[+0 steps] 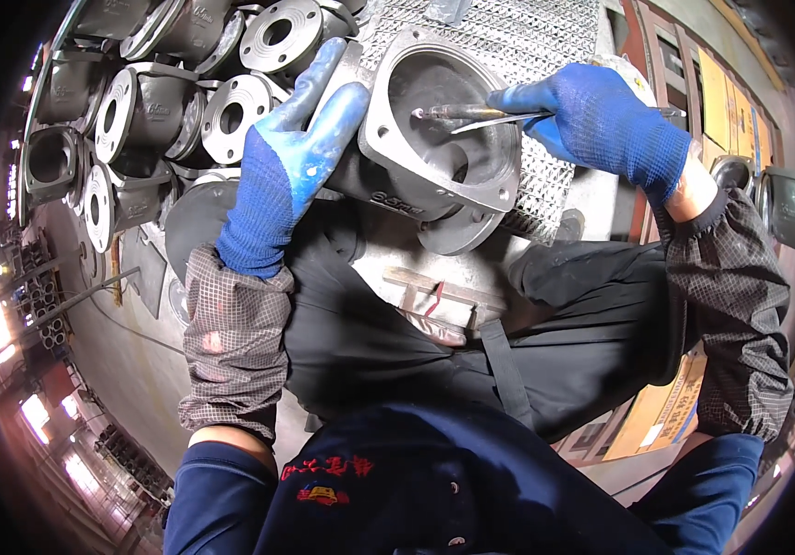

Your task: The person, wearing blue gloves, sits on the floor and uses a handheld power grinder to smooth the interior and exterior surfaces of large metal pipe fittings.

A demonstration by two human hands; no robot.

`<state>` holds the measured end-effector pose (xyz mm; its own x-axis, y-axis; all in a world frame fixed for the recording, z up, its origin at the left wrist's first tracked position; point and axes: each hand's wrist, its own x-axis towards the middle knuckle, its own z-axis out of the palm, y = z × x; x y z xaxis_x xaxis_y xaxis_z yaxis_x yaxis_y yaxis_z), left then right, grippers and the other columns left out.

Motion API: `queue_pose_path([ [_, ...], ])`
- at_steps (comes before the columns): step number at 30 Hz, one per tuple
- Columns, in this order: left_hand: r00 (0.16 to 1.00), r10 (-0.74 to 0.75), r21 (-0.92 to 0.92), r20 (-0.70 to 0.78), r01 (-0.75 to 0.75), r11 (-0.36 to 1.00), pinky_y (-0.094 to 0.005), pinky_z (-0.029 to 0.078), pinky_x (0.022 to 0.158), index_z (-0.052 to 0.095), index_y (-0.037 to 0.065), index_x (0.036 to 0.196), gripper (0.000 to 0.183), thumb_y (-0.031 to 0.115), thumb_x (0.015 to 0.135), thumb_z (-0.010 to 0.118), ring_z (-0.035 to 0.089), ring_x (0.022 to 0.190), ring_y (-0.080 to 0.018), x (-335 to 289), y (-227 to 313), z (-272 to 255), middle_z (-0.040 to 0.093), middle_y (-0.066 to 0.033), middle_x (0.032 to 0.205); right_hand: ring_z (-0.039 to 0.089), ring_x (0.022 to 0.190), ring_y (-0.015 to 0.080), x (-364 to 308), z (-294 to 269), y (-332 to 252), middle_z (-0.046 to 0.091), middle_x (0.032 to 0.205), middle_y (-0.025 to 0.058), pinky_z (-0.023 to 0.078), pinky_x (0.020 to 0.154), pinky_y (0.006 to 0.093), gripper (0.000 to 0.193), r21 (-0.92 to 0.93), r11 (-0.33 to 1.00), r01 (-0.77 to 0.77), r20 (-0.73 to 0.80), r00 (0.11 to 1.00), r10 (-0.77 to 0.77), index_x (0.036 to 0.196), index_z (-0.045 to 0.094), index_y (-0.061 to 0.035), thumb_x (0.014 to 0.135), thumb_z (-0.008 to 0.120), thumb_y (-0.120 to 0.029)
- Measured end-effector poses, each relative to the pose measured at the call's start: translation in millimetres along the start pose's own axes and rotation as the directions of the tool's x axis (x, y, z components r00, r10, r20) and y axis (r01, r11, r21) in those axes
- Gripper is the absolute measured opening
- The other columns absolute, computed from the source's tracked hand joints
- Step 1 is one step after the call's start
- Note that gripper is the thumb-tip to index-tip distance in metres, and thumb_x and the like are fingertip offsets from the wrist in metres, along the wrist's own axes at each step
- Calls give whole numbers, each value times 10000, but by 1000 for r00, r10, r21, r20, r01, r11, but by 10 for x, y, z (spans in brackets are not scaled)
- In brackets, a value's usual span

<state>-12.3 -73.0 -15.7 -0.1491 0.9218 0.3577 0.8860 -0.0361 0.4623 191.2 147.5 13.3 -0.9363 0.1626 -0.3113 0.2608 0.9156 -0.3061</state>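
Observation:
A grey cast-metal valve body (395,176) lies tilted in front of me, its wide square-flanged mouth facing up toward me. My left hand (300,148), in a blue glove, straddles the flange at the casting's left side, thumb and forefinger on either side of its edge. In my right hand (591,116), also gloved in blue, is a thin rod-like tool (457,112) with a small tip. It reaches over the mouth into the cavity. A slim pale metal strip (494,121) runs beside it from the same grip; whether it is a separate piece, I cannot tell.
Under the casting is a perforated, textured metal surface (545,37). Many similar flanged castings (143,111) are stacked at the left. More castings (790,208) stand at the far right, near cardboard boxes (730,102). A small wooden piece (439,291) lies between my knees.

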Motion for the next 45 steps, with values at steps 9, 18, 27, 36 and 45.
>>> queue_pose_path([
  [9, 963, -267, -295, 26, 263, 918, -261, 415, 976, 488, 10, 1334, 498, 179, 891, 641, 527, 1171, -145, 36, 94, -39, 515, -153, 1357, 667, 692, 215, 44, 63, 14, 690, 795, 91, 543, 685, 369, 364, -30, 999, 18, -37, 999, -19, 1148, 670, -197, 821, 532, -117],
  [18, 959, -285, -278, 12, 277, 920, -249, 434, 943, 507, 15, 1316, 457, 148, 897, 629, 548, 1145, -140, -3, 11, -24, 513, -157, 1359, 634, 603, 257, 145, 149, -29, 690, 796, 94, 518, 613, 361, 350, 32, 995, 98, -148, 985, -92, 1150, 671, -215, 815, 596, -145],
  [27, 876, -482, -477, 30, 436, 763, -220, 450, 886, 471, 4, 1354, 494, 150, 907, 623, 560, 1021, -94, -1, 111, -35, 588, -89, 1249, 659, 640, 198, 133, -7, 71, 684, 745, 99, 550, 659, 356, 340, -51, 995, 85, -32, 996, -87, 1082, 701, -144, 808, 504, -104],
  [36, 787, -616, -603, 40, 510, 613, -213, 453, 865, 478, -5, 1346, 480, 147, 910, 611, 551, 980, -81, -65, 37, -32, 593, -95, 1239, 649, 615, 203, 296, 9, 132, 679, 725, 93, 551, 655, 364, 364, -23, 990, 138, -118, 983, -140, 1067, 706, -174, 790, 488, -84],
  [45, 711, -701, -556, 55, 605, 570, -246, 439, 934, 538, -31, 1276, 389, 137, 927, 573, 542, 1089, -125, -229, -103, -58, 522, -125, 1341, 646, 655, 236, 696, -24, -164, 681, 801, 115, 544, 638, 361, 315, -47, 971, 233, -37, 971, -234, 1076, 700, -137, 786, 583, -103],
])
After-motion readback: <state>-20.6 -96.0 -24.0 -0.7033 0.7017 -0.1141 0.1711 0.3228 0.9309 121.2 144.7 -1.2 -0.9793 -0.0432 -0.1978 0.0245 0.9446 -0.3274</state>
